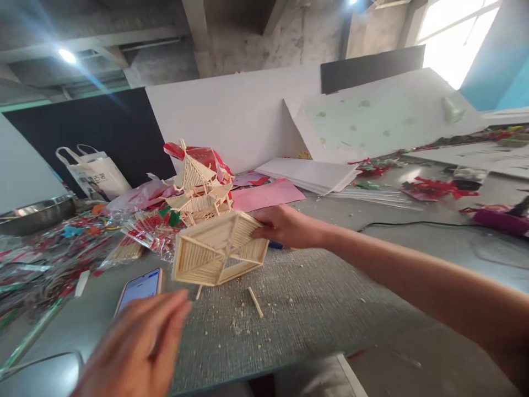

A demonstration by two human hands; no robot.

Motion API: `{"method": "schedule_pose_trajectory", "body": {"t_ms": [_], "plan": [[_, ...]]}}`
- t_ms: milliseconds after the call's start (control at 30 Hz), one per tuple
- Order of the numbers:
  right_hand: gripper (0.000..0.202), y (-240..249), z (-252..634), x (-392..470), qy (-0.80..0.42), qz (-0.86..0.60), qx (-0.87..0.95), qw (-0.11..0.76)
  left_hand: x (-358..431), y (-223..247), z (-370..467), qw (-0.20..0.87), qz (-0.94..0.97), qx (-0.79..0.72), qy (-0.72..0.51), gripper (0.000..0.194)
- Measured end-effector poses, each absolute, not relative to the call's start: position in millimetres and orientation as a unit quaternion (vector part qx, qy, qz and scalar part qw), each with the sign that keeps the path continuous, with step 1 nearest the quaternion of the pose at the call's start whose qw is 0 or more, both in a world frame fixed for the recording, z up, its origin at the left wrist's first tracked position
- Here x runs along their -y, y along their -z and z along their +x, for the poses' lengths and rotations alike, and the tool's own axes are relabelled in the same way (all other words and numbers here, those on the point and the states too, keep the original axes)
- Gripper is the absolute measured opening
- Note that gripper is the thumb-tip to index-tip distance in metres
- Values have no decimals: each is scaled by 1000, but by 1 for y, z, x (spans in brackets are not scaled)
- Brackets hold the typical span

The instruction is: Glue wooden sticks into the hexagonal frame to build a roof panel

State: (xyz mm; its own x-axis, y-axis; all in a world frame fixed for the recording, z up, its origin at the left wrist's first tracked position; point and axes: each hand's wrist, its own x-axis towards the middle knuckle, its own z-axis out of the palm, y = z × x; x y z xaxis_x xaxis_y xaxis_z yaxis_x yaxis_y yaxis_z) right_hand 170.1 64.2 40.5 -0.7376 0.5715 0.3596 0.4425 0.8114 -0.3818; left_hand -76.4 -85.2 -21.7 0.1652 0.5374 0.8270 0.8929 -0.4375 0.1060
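Note:
My right hand grips the right edge of a hexagonal wooden-stick panel, tilted up above the table. Its sections are filled with thin sticks, apart from a gap at the lower right. My left hand, blurred by motion, is low at the left with fingers stretched forward and nothing visible in it. Behind the panel stands a tiered stick pavilion model with a pointed roof, its base partly hidden. A loose short stick lies on the table below the panel.
A phone with a lit screen lies beside my left hand. Plastic-wrapped craft materials crowd the left side. White boards and pink paper lie behind. A purple tool with a black cord rests at right. Crumbs dot the textured tabletop.

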Motion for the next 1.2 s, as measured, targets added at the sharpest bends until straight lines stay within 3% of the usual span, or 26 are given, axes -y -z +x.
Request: {"method": "schedule_pose_trajectory", "body": {"t_ms": [67, 167, 300, 467, 633, 733, 833, 1067, 1200], "plan": [[16, -47, 164, -82, -161, -284, 919, 220, 78, 22, -54, 190, -853, 374, 312, 34], [19, -49, 157, -101, -197, -285, 915, 205, 57, 21, -20, 108, -920, 338, 170, 43], [13, -45, 155, -113, -339, -316, 866, 188, 32, 18, -1, 19, -930, 362, 61, 24], [5, -27, 155, -115, -536, -381, 736, 159, 32, 23, -8, 22, -933, 356, 57, 15], [7, 0, 148, -107, -614, -401, 658, 172, 48, 25, -15, 32, -922, 382, 50, 16], [5, 15, 143, -98, -633, -406, 639, 162, 58, 27, -25, -8, -910, 393, 128, 16], [2, 22, 142, -86, -588, -422, 678, 128, 66, 31, -44, -64, -854, 444, 264, 14], [18, 3, 147, -51, -348, -494, 795, 40, 69, 31, -84, -211, -617, 576, 494, 26], [20, -18, 169, -45, -113, -477, 866, 98, 63, 19, -80, -290, -551, 521, 584, 22]]}}
